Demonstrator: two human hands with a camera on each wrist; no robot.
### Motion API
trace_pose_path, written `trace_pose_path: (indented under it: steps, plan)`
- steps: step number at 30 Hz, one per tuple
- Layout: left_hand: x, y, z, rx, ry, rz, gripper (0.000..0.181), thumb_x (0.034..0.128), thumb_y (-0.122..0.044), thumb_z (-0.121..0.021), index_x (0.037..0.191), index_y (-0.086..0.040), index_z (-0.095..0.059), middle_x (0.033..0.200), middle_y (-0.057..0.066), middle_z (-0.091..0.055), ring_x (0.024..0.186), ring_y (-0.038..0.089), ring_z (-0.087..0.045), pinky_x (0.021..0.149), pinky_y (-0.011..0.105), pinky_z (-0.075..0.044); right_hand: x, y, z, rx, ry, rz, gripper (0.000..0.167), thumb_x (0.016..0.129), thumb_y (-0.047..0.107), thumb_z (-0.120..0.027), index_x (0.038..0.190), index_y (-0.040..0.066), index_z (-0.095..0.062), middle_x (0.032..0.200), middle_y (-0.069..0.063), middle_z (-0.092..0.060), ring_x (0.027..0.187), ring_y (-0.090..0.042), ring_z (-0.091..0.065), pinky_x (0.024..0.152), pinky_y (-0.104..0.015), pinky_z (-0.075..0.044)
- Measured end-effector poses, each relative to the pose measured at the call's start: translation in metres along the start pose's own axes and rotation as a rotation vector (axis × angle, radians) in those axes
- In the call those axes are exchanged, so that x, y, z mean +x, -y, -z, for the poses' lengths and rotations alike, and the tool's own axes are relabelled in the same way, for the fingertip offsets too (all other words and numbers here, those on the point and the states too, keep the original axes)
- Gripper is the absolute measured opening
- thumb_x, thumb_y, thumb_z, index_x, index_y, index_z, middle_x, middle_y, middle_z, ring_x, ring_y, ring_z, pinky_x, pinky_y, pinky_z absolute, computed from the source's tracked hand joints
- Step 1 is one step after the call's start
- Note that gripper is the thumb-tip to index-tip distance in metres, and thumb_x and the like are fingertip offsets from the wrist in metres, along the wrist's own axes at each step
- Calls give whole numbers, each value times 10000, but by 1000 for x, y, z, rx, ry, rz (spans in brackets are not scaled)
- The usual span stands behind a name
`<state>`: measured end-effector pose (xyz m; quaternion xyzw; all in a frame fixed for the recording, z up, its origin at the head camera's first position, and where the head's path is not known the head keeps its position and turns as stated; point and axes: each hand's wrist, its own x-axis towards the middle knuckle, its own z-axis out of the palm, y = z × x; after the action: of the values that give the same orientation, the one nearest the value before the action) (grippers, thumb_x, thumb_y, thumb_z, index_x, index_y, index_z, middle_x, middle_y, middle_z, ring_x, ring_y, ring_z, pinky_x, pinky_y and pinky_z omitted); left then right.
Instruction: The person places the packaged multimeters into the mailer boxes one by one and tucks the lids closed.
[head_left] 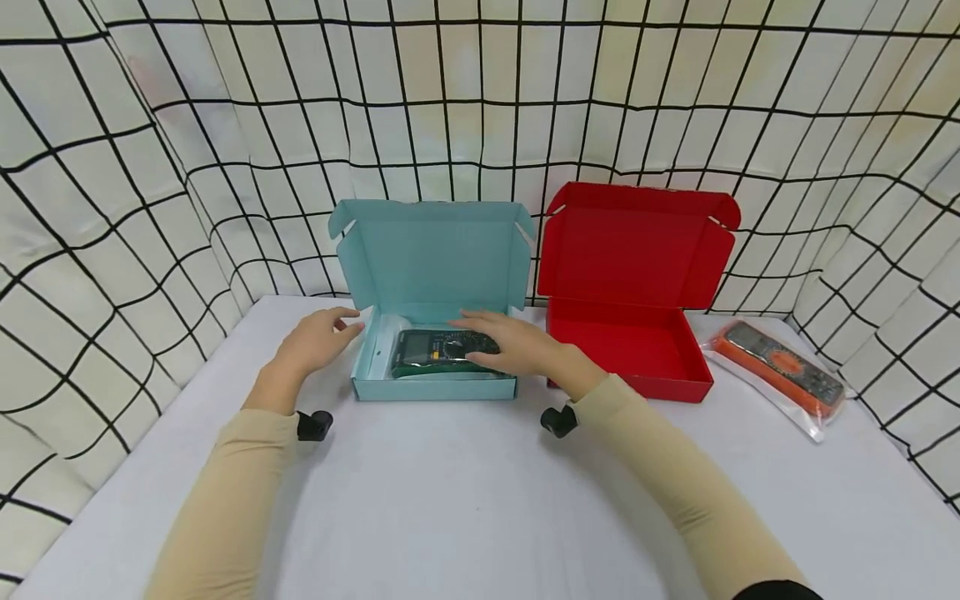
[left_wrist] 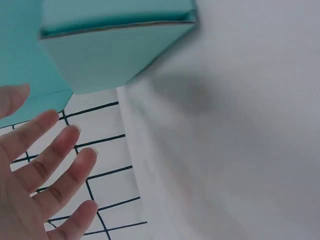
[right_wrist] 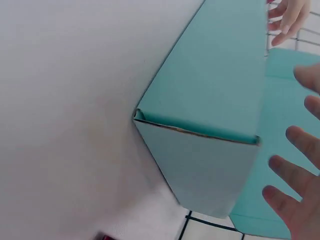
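A light blue cardboard box (head_left: 435,389) stands with its lid raised at the back. Inside lies a dark green multimeter (head_left: 427,350) in what looks like clear plastic wrap. My right hand (head_left: 517,343) is over the box's right side, fingers spread above the right part of the multimeter; the right wrist view shows them apart, with nothing held. At the box's left edge is my left hand (head_left: 317,340), its fingers (left_wrist: 65,175) loosely spread and holding nothing. Whether the right fingers touch the multimeter is unclear.
To the right stands a red cardboard box (head_left: 641,362), lid up. Beyond it an orange multimeter (head_left: 783,362) lies in a clear plastic bag on the white table (head_left: 450,500). Black wire grid (head_left: 480,133) over white cloth rises at the back and sides.
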<state>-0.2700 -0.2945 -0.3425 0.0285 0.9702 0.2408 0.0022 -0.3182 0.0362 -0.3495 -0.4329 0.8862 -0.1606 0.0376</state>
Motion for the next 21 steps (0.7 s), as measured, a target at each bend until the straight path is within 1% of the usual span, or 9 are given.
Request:
trace_pose_path:
  steps: [3, 7, 9, 11, 13, 15, 17, 19, 21]
  plan:
    - [-3, -2, 8, -31, -48, 31, 572, 1095, -373, -430, 1482, 47, -459, 1401, 336, -507, 1240, 518, -502, 940, 631, -466, -14, 1, 6, 40, -86, 2, 559, 1021, 276, -645, 1547, 178, -483, 1578, -81, -453, 1411, -287, -463, 1003, -468, -519]
    - [-8, -1, 15, -89, -95, 78, 580, 1095, -383, -405, 1493, 38, -447, 1448, 331, -477, 1311, 537, -447, 1004, 655, -424, -34, -2, 12, 116, -224, -16, 455, 1009, 193, -656, 1456, 139, -593, 1412, -97, -618, 1181, -280, -635, 907, -435, -568]
    - [-10, 0, 16, -120, -113, 88, 585, 1094, -382, -399, 1504, 33, -434, 1462, 326, -470, 1328, 532, -439, 1018, 656, -415, -43, -6, 14, 148, -304, -32, 402, 1001, 158, -655, 1401, 114, -641, 1308, -100, -680, 1068, -267, -668, 890, -439, -571]
    - [-12, 1, 16, -163, -134, 90, 595, 1093, -386, -397, 1524, 25, -411, 1479, 321, -459, 1349, 527, -428, 1033, 656, -408, -50, -13, 17, 156, -389, -60, 360, 999, 144, -653, 1354, 91, -673, 1238, -92, -714, 1017, -253, -680, 873, -435, -577]
    - [-13, 1, 17, -212, -165, 85, 605, 1093, -386, -399, 1546, 15, -382, 1495, 317, -449, 1367, 520, -420, 1043, 655, -405, -55, -19, 21, 171, -480, -115, 338, 994, 135, -660, 1326, 75, -686, 1184, -101, -732, 966, -259, -685, 851, -430, -587]
    - [-12, 0, 17, -273, -208, 83, 624, 1094, -393, -406, 1577, -5, -338, 1520, 304, -431, 1390, 512, -402, 1061, 657, -388, -57, -26, 26, 208, -567, -189, 349, 998, 132, -654, 1341, 67, -663, 1168, -117, -729, 953, -278, -684, 831, -423, -594]
    - [-10, -4, 18, -365, -251, 85, 642, 1095, -400, -408, 1605, -30, -289, 1550, 293, -401, 1418, 504, -370, 1089, 660, -354, -56, -31, 33, 275, -625, -263, 410, 1004, 126, -641, 1406, 59, -594, 1228, -144, -698, 997, -316, -679, 851, -443, -591]
    - [-6, -10, 17, -476, -289, 91, 668, 1093, -418, -397, 1628, -52, -234, 1586, 282, -350, 1450, 485, -331, 1122, 657, -311, -51, -35, 39, 352, -631, -325, 509, 1016, 124, -615, 1501, 62, -475, 1354, -172, -621, 1122, -358, -642, 919, -476, -565]
    - [-1, -17, 15, -584, -322, 105, 687, 1089, -435, -386, 1644, -81, -188, 1618, 267, -298, 1483, 459, -285, 1152, 651, -263, -45, -36, 45, 422, -584, -372, 625, 1023, 138, -604, 1582, 81, -331, 1493, -184, -504, 1259, -391, -567, 980, -504, -529]
